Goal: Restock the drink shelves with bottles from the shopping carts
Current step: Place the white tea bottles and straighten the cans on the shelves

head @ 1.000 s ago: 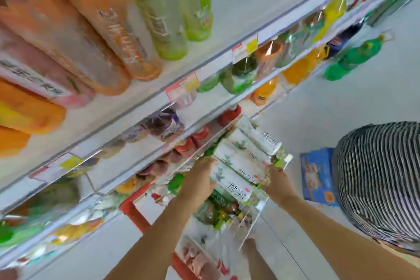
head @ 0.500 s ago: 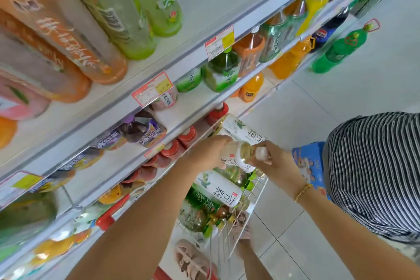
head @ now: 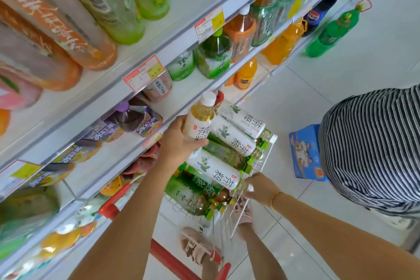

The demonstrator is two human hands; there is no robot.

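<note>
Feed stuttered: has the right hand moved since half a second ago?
Yes. The right hand left the bottle the left hand holds and dropped back to the cart near rim.

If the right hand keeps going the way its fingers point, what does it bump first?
Most likely the cap end of the nearest white-labelled plastic bottle lying in the white wire cart. The right hand is nearly there, though blur hides contact.

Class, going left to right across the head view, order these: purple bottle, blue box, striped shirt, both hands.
purple bottle → left hand, gripping a tea bottle → right hand → blue box → striped shirt
</note>
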